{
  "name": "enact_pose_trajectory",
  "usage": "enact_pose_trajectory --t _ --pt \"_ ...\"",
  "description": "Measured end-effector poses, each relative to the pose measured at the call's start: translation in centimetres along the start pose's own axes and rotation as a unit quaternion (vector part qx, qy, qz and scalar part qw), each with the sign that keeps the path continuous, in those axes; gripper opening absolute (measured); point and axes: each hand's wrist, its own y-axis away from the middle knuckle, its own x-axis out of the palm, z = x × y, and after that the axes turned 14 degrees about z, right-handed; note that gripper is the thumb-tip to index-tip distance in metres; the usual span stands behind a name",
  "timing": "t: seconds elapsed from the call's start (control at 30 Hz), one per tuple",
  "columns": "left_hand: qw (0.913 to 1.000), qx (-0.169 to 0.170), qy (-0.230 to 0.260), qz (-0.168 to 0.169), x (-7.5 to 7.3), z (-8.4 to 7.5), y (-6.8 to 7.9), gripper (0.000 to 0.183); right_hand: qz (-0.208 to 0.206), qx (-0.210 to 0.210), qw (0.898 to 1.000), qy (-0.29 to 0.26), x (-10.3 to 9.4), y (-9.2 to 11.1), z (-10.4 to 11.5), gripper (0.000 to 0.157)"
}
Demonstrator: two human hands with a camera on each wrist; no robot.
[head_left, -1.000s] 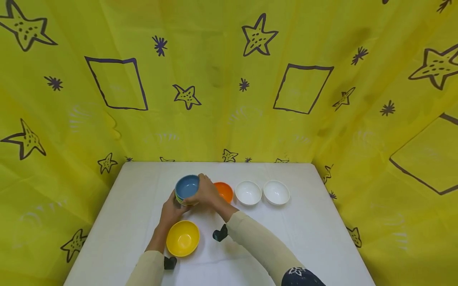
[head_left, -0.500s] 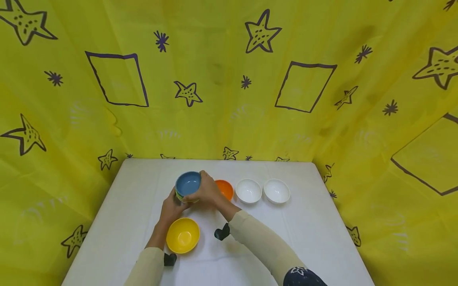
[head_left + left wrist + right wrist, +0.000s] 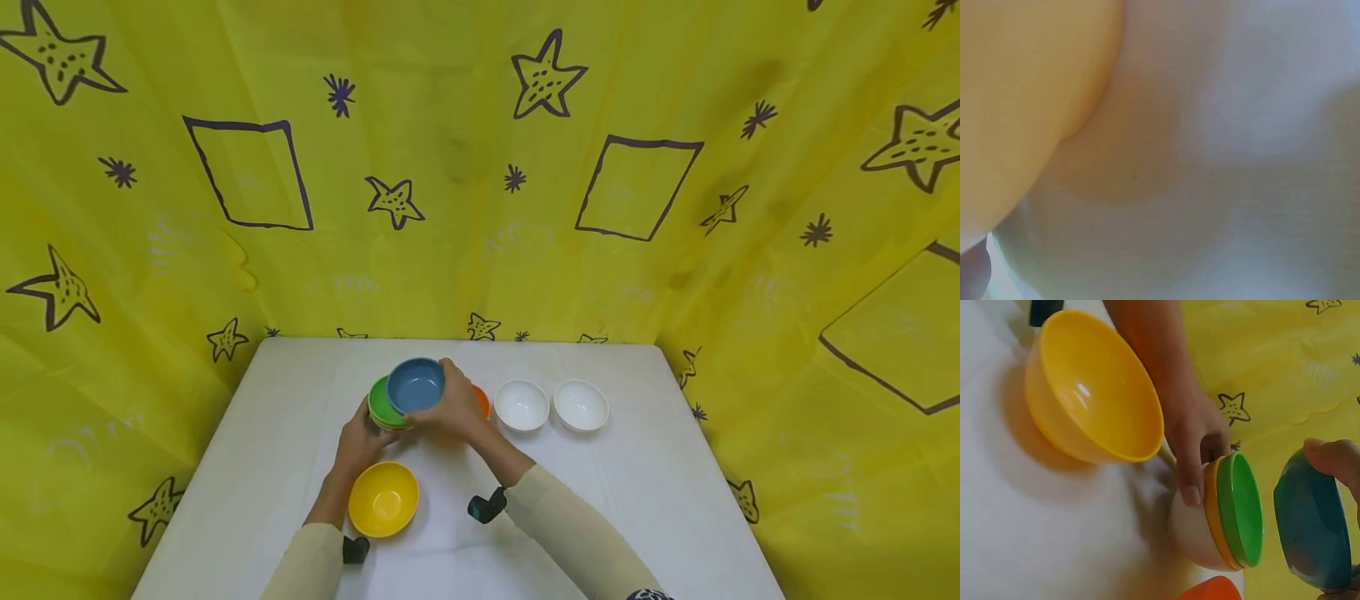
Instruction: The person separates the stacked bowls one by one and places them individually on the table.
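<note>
My right hand grips a blue bowl by its side. In the right wrist view that bowl is apart from a small stack of nested bowls. My left hand holds this stack, thumb against the outside. On top of it is a green bowl, then a yellow-orange bowl, and a white bowl is outermost. Nearer to me, beside the left wrist, sits a larger yellow bowl. In the left wrist view a yellow bowl shows only as a blurred close side.
An orange bowl stands right of the stack, partly hidden behind the right hand. Two white bowls, one beside the other, continue the row rightward. A white-covered table bears everything, with yellow patterned curtain around it.
The blue bowl, earlier nested on the stack, has come off to the right in my right hand, uncovering the green bowl. The left hand has stayed on the stack.
</note>
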Motion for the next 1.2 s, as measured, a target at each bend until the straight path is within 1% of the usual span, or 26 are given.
enact_pose_trajectory --t 0.13,0.2,0.33,0.4,0.53,0.6,0.73,0.8,0.9,0.97,1.07,1.2 --pt "1.0000 0.006 0.001 -0.002 -0.1 -0.1 0.1 0.097 0.002 -0.018 1.000 0.015 -0.6 2.0 -0.5 0.104" --pt "1.0000 0.005 0.001 0.003 0.0 -0.2 0.3 0.098 0.004 -0.026 1.000 0.015 -0.7 3.3 -1.0 0.105" --pt "0.9999 -0.003 0.005 0.014 0.4 -0.1 0.4 0.102 0.005 -0.043 0.999 0.009 -0.5 6.0 -2.6 0.106" --pt "0.9999 -0.006 0.008 0.014 0.5 -0.1 0.5 0.104 0.004 -0.050 0.999 0.010 -0.3 7.3 -3.4 0.105" --pt "0.9999 -0.007 0.012 0.010 0.4 -0.1 0.5 0.107 0.003 -0.048 0.999 0.012 0.2 9.4 -4.9 0.103" --pt "0.9998 -0.008 0.015 0.014 0.3 -0.2 0.5 0.108 0.000 -0.043 0.999 0.013 0.5 10.2 -5.5 0.108" --pt "0.9998 -0.005 0.013 0.015 -0.1 -0.4 0.2 0.107 0.000 -0.039 0.999 0.012 1.2 11.4 -6.5 0.115" --pt "0.9999 -0.002 0.010 0.012 -0.2 -0.5 0.1 0.106 0.001 -0.042 0.999 0.005 1.6 11.8 -6.8 0.113" --pt "0.9998 -0.005 0.010 0.014 -0.3 -0.6 0.1 0.105 0.003 -0.039 0.999 0.005 2.3 12.2 -7.3 0.105" --pt "0.9996 -0.013 0.014 0.020 -0.3 -0.6 0.1 0.107 0.006 -0.030 0.999 0.010 2.8 12.4 -7.7 0.103" --pt "0.9993 -0.022 0.017 0.026 -0.2 -0.5 0.1 0.107 0.019 -0.010 1.000 0.022 3.6 12.7 -8.3 0.107" --pt "0.9993 -0.022 0.016 0.026 -0.2 -0.5 0.1 0.106 0.042 0.020 0.998 0.030 4.4 13.0 -9.0 0.119"
